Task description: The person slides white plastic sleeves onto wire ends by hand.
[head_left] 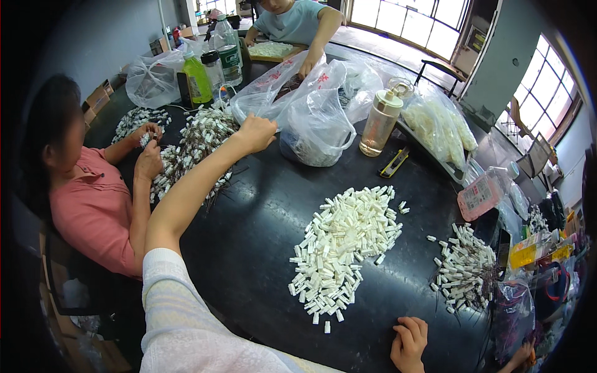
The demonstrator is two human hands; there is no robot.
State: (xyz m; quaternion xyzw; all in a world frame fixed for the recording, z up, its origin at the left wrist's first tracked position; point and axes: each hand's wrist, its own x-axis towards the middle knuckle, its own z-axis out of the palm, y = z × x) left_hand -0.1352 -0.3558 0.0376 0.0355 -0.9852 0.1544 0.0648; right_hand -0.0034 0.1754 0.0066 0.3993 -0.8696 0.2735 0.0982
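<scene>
My left arm stretches across the black table to a clear plastic bag [317,121] with red print. My left hand [258,133] is closed at the bag's near left edge, gripping its film; the fingertips are partly hidden. Dark thin pieces show inside the bag. Low in the view, my right hand [409,344] rests at the table's near edge, fingers curled in, with nothing visible in it. Between my hands spreads a pile of small white plastic connector-like pieces [345,245]. A co-worker's hand [309,62] reaches into the bag from the far side.
At left, a person in a pink shirt [96,205] handles pieces beside a heap of white connectors with dark wires [189,149]. A yellow utility knife [394,163] and a clear bottle [380,124] stand out mid-table. Another wired pile [463,267] and a pink-liquid jug [485,193] lie right.
</scene>
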